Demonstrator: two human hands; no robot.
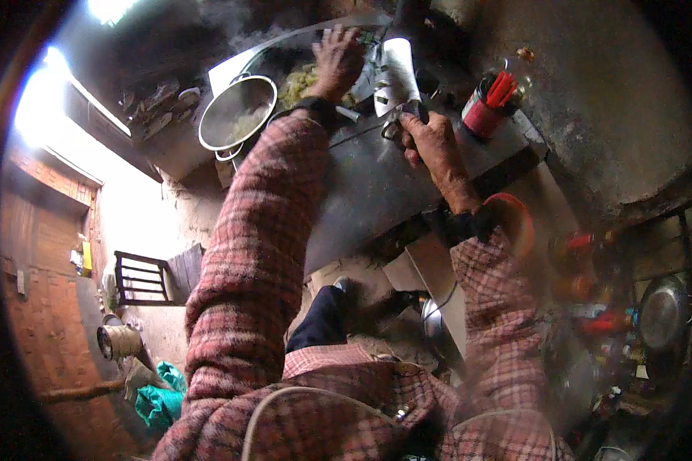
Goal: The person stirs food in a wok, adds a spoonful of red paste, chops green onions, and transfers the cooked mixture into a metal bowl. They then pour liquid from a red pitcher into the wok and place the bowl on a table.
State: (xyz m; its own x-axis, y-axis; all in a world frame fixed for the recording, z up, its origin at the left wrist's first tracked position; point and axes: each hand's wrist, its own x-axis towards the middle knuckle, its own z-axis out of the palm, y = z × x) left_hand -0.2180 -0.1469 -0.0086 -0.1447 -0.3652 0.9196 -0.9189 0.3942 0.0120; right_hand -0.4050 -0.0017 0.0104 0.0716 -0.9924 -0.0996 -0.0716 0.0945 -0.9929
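My left hand (339, 60) is spread, palm down, at the upper middle, above or beside chopped yellow-green food (299, 85). It holds nothing that I can see; what lies under the palm is hidden. My right hand (432, 138) grips the handle of a cleaver (401, 72). Its broad, pale blade points away from me, with small dark green bits stuck along its left part. To the left of my left hand stands a white-rimmed pot (200, 124) with loop handles, steam blurring the pale contents. A curved light rim, apparently of a large wok (285, 37), runs behind the food.
A dark worktop (360, 184) spreads below my hands. On its right stand a red-labelled jar (477, 115) holding red items and a clear bottle (522, 72). Firewood-like pieces (158, 109) lie at left. Lower left are a green sack (158, 403) and a pail-like container (118, 341).
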